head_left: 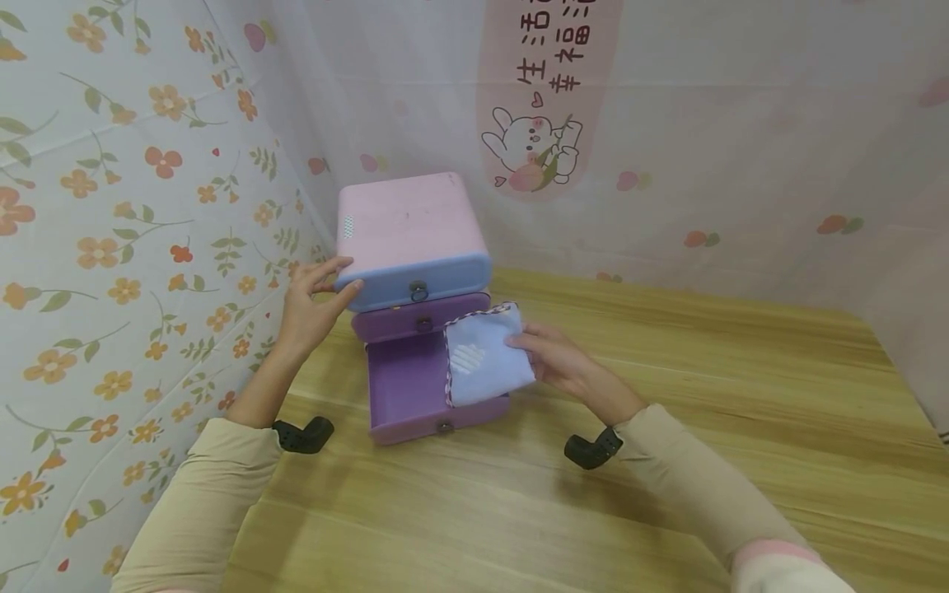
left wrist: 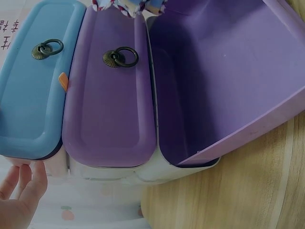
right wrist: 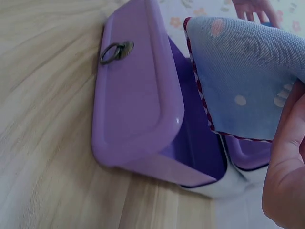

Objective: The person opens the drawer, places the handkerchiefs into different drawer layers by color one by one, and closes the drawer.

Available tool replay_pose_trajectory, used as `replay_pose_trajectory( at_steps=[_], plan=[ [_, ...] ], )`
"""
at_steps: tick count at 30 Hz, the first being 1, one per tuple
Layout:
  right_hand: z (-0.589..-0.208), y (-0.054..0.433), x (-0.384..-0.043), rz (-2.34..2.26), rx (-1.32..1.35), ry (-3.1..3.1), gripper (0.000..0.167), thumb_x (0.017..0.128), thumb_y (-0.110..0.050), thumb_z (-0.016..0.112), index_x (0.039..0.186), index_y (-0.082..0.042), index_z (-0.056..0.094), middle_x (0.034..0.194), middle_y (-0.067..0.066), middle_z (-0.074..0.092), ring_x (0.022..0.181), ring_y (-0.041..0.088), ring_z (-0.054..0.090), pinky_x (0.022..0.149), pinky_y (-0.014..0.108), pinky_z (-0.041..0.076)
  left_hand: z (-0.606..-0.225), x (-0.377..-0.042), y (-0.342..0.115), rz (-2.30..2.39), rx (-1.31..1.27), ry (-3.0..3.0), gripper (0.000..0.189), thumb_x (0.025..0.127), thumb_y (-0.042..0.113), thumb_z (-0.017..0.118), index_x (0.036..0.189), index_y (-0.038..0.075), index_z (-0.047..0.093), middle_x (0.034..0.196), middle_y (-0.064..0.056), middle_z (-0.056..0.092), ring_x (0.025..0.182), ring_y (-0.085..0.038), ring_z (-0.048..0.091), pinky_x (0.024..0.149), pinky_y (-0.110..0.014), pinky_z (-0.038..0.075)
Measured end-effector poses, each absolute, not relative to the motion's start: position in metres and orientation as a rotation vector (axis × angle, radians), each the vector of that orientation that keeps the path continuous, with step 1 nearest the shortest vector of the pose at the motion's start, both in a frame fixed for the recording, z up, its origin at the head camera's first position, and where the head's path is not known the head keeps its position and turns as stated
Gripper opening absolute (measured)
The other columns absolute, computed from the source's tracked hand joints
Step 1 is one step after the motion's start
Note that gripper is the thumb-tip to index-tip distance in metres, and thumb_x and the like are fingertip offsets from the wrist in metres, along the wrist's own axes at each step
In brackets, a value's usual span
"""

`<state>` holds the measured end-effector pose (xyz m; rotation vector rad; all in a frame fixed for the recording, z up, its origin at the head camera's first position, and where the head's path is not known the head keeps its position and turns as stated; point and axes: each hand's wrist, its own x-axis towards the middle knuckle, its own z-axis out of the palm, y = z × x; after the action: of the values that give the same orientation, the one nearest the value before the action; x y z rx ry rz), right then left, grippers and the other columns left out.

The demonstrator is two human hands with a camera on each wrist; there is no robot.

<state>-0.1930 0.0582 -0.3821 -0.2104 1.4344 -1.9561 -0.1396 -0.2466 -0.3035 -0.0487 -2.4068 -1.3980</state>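
A small drawer cabinet with a pink top [head_left: 408, 214] stands on the table. Its upper blue drawer [head_left: 460, 276] and middle purple drawer [head_left: 385, 324] are closed; the lower purple drawer [head_left: 408, 430] is pulled out, its visible inside bare. My right hand [head_left: 559, 361] pinches a folded light-blue cloth [head_left: 485, 362] with a braided edge, above the right part of that drawer. My left hand [head_left: 307, 309] rests against the cabinet's upper left corner, fingers fairly straight; in the left wrist view its fingertips [left wrist: 38, 174] touch the side by the blue drawer.
The wooden table [head_left: 704, 395] extends to the right and in front of the cabinet. A flowered curtain [head_left: 133, 247] hangs close on the left, and a printed cloth [head_left: 704, 148] hangs behind. Ring pulls [left wrist: 121, 57] stick out from the drawer fronts.
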Motion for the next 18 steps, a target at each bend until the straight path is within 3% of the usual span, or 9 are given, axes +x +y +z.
replay_pose_trajectory(
  at_steps=[18],
  plan=[
    [-0.390,0.015,-0.193,-1.938,-0.132,1.395,0.017,0.088,-0.002,0.047,0.105,-0.003,0.044,0.083,0.004,0.061,0.072,0.014,0.060,0.062,0.027,0.050,-0.303,-0.140,-0.246,-1.382,-0.039,-2.410,0.038,0.085,0.012,0.059,0.119,-0.003,0.052,0.119,-0.018,0.039,0.091,-0.026,0.045,0.059,-0.019,0.040]
  ],
)
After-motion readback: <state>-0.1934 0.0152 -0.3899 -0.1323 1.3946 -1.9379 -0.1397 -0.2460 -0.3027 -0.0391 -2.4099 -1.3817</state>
